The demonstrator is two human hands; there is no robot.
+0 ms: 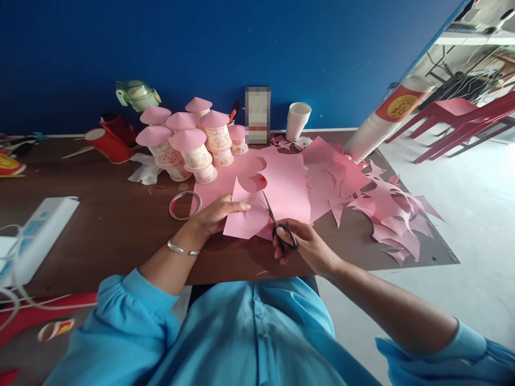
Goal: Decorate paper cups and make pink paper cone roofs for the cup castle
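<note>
My left hand (pixel 220 213) pinches a piece of pink paper (pixel 246 220) on which a faint round outline shows. Closed around the black handles of a pair of scissors (pixel 286 238) is my right hand (pixel 303 241). The scissors' blades point away from me and lie along the right edge of the paper piece. Beneath both hands, larger pink sheets (pixel 287 179) are spread on the brown table (pixel 120 236). Decorated paper-cup towers (pixel 197 158) with pink cone roofs stand together just beyond my left hand. A roll of tape (pixel 185 206) lies beside my left wrist.
Pink paper scraps (pixel 396 214) are heaped at the table's right end. A tall stack of white cups (pixel 376 128) leans behind them, and shorter stacked cups (pixel 298 120) stand by the blue wall. Red cups (pixel 108 146) lie at back left. A white power strip (pixel 44 230) sits left.
</note>
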